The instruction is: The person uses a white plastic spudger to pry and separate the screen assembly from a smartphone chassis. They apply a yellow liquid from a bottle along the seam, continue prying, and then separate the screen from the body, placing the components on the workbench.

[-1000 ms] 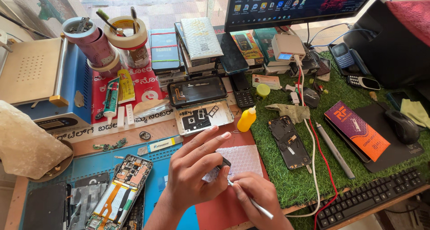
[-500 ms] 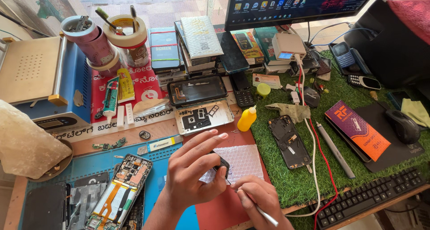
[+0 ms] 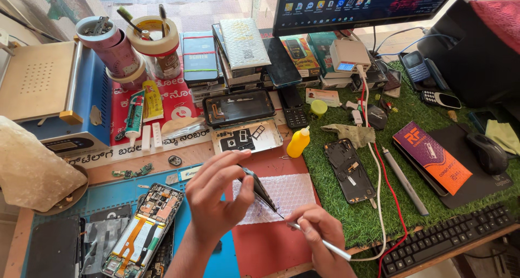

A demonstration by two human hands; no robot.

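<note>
The left hand (image 3: 216, 194) pinches a thin dark phone panel (image 3: 259, 188), tilted edge-up, long axis running down-right toward the right hand (image 3: 319, 232), whose fingers clamp a slim silver tool (image 3: 319, 243) at the panel's lower corner.

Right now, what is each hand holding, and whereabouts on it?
The left hand grips a thin dark phone panel by its upper edge, tilted on end over a bubble-wrap sheet. The right hand pinches a slim silver tool near its tip.
</note>
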